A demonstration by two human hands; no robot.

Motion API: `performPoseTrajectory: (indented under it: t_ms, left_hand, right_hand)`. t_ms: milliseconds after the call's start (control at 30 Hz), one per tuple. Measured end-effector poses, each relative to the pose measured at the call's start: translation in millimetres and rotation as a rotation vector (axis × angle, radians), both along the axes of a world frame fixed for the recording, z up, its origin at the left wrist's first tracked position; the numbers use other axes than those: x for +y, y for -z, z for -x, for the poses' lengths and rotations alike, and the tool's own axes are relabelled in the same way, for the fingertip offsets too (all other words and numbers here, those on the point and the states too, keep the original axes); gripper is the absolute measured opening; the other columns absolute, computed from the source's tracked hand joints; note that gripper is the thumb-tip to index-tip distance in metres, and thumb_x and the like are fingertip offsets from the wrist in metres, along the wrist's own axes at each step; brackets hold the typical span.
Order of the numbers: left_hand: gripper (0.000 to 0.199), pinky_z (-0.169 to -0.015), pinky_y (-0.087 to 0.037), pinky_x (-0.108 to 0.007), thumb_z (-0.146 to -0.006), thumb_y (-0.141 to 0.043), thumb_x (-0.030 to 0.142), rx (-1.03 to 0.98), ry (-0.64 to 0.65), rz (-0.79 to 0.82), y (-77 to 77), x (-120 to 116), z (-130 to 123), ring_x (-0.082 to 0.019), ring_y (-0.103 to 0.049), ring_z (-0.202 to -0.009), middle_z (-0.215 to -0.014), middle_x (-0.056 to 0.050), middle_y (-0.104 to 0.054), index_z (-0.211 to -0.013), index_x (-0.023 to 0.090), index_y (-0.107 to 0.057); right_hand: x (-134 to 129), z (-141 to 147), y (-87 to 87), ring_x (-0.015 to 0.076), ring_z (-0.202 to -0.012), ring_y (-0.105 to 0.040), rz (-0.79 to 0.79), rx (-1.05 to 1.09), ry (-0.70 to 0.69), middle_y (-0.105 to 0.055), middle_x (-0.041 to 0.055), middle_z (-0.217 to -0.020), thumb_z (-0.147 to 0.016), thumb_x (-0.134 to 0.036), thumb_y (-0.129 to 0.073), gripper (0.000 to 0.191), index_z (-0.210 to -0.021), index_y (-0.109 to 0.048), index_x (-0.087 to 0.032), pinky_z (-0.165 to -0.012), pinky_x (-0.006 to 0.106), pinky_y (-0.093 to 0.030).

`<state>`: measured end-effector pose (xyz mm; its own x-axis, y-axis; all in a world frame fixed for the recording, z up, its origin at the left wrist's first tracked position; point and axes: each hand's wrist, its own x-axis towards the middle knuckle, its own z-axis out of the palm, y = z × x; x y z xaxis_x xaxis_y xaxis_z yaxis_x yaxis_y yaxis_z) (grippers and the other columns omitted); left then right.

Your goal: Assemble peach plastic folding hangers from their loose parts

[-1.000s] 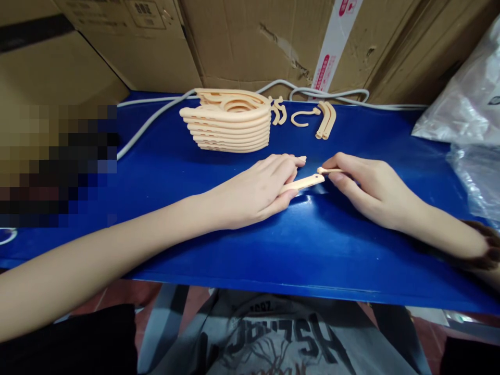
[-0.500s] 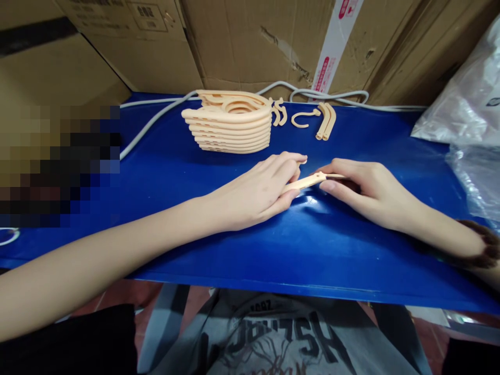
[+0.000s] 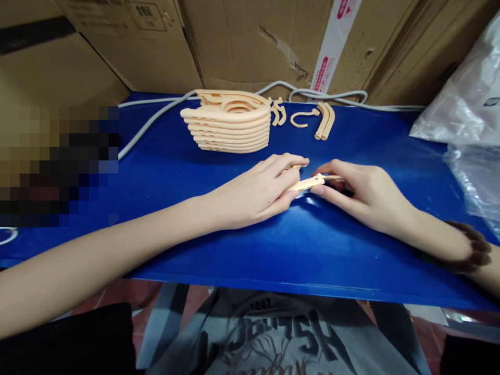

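My left hand [image 3: 269, 190] is closed round a beige plastic hanger piece [image 3: 310, 183], whose right end sticks out past the thumb. A hole shows near that end. My right hand [image 3: 363, 190] is closed at the same end, thumb and fingertips against it, and a thin beige part [image 3: 333, 177] runs back under the palm. The fingers hide most of this part. Behind the hands stands a stack of several beige hanger pieces [image 3: 230, 127]. To its right lie small curved parts [image 3: 278, 112], a loose hanger hook [image 3: 299, 120] and two curved tubes [image 3: 325, 121].
The work surface is a blue table [image 3: 273, 255]. A white cable [image 3: 156, 120] runs along its back edge, before cardboard boxes [image 3: 250, 47]. Clear plastic bags [image 3: 464, 104] lie at the right. A pixelated patch covers the left side.
My right hand has shifted slightly left and its fingertips have moved on the hanger piece's end. The left fingers have moved a little. The stack and loose parts stay put.
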<state>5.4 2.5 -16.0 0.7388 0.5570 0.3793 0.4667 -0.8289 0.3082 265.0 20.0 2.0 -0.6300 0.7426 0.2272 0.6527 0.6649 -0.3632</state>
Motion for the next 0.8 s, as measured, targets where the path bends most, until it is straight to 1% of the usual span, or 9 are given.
performPoseTrajectory:
  t_ms: [100, 233, 300, 400, 467, 600, 667, 767, 800]
  left_hand:
    - [0.026, -0.119, -0.047, -0.054, -0.112, -0.036, 0.026, 0.03, -0.01, -0.003, -0.2, -1.8, -0.4, -0.033, -0.053, -0.141, -0.152, -0.023, -0.054, -0.115, 0.012, -0.058]
    - [0.027, -0.118, -0.048, -0.055, -0.113, -0.035, 0.027, 0.046, -0.016, 0.008, -0.6, -3.7, -0.8, -0.035, -0.051, -0.144, -0.153, -0.025, -0.053, -0.118, 0.011, -0.057]
    - [0.028, -0.119, -0.047, -0.055, -0.113, -0.035, 0.028, 0.043, -0.018, 0.016, -0.3, -3.9, -1.1, -0.035, -0.051, -0.145, -0.154, -0.025, -0.053, -0.119, 0.01, -0.056]
    - [0.029, -0.119, -0.047, -0.055, -0.113, -0.034, 0.029, 0.035, -0.015, 0.019, 0.6, -3.5, -1.4, -0.034, -0.051, -0.145, -0.154, -0.025, -0.052, -0.119, 0.011, -0.056]
    - [0.03, -0.119, -0.047, -0.056, -0.113, -0.034, 0.029, 0.038, -0.009, 0.009, 1.2, -3.2, -1.3, -0.034, -0.051, -0.145, -0.154, -0.025, -0.053, -0.118, 0.011, -0.057]
    - [0.029, -0.119, -0.047, -0.056, -0.113, -0.034, 0.029, 0.055, -0.004, -0.004, 1.5, -3.1, -0.9, -0.034, -0.049, -0.147, -0.154, -0.024, -0.054, -0.116, 0.012, -0.058]
    - [0.03, -0.119, -0.047, -0.056, -0.113, -0.034, 0.029, 0.057, -0.004, -0.005, 1.5, -3.6, -0.8, -0.034, -0.049, -0.147, -0.154, -0.024, -0.054, -0.117, 0.012, -0.059]
    - [0.031, -0.12, -0.047, -0.055, -0.113, -0.034, 0.029, 0.056, 0.002, 0.001, 1.7, -4.2, -0.9, -0.034, -0.05, -0.147, -0.154, -0.024, -0.054, -0.117, 0.011, -0.059]
    - [0.032, -0.12, -0.047, -0.055, -0.114, -0.034, 0.029, 0.055, 0.004, 0.003, 1.8, -4.3, -1.0, -0.034, -0.05, -0.146, -0.154, -0.024, -0.053, -0.116, 0.011, -0.06]
  right_hand:
    - [3.8, -2.0, 0.1, 0.0194, -0.067, -0.07, 0.038, -0.004, -0.027, -0.077, 0.0029, -0.081, -0.102, -0.062, -0.052, 0.047, -0.108, -0.069, -0.019, -0.061, 0.028, -0.043]
    - [7.5, -3.3, -0.9, 0.0196, -0.066, -0.071, 0.055, -0.007, -0.071, -0.077, 0.0031, -0.08, -0.103, -0.066, -0.049, 0.052, -0.107, -0.07, -0.019, -0.061, 0.028, -0.043]
    - [8.0, -3.6, -1.3, 0.0197, -0.067, -0.072, 0.051, -0.006, -0.084, -0.079, 0.0041, -0.082, -0.104, -0.067, -0.047, 0.053, -0.109, -0.071, -0.02, -0.061, 0.028, -0.044]
    - [7.2, -4.6, -1.8, 0.0188, -0.066, -0.071, 0.014, -0.024, -0.107, -0.079, 0.0047, -0.083, -0.107, -0.062, -0.045, 0.05, -0.111, -0.072, -0.02, -0.061, 0.028, -0.044]
    - [6.1, -5.9, -1.7, 0.018, -0.064, -0.07, -0.032, -0.053, -0.133, -0.078, 0.0046, -0.081, -0.109, -0.058, -0.042, 0.049, -0.111, -0.072, -0.02, -0.06, 0.028, -0.044]
    - [4.0, -8.5, 0.2, 0.0171, -0.061, -0.069, -0.165, -0.134, -0.176, -0.076, 0.0049, -0.079, -0.112, -0.056, -0.033, 0.053, -0.107, -0.071, -0.019, -0.06, 0.027, -0.044]
    - [3.3, -9.2, 1.5, 0.0168, -0.061, -0.069, -0.263, -0.175, -0.183, -0.076, 0.005, -0.08, -0.113, -0.053, -0.031, 0.053, -0.105, -0.07, -0.018, -0.059, 0.027, -0.043]
    - [2.8, -9.7, 3.0, 0.0179, -0.066, -0.071, -0.436, -0.278, -0.195, -0.076, 0.0056, -0.081, -0.114, -0.046, -0.029, 0.051, -0.099, -0.069, -0.018, -0.056, 0.028, -0.039]
    - [2.8, -9.7, 3.3, 0.0184, -0.067, -0.072, -0.471, -0.311, -0.199, -0.076, 0.0058, -0.081, -0.114, -0.044, -0.028, 0.051, -0.097, -0.068, -0.018, -0.055, 0.029, -0.037]
